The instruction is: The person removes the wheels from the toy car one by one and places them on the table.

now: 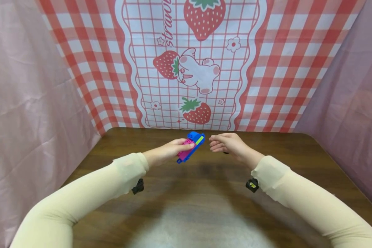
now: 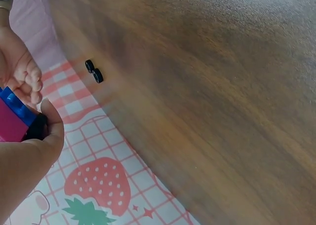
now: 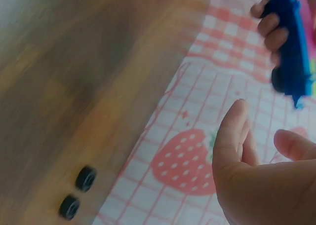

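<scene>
At far left of the working area, the left hand pinches a toy block assembly between thumb and curled fingers, holding it raised above the table. The assembly shows a blue base, a magenta block and a yellow-green strip; the left wrist view adds a black part under the thumb, which cannot be identified with certainty. Just right of the assembly, apart from it, the right hand hangs empty, fingers relaxed and loosely extended toward the blocks. Below and beyond the right hand, two small black wheels lie side by side on the table near its far edge.

Judgement: the step in hand appears to be fitting a further piece to the assembly. To do it well, the left hand should keep the pinch firm and the receiving face turned toward the right hand. The wheels are small and may roll; a fingertip pinch from above is advised.
</scene>
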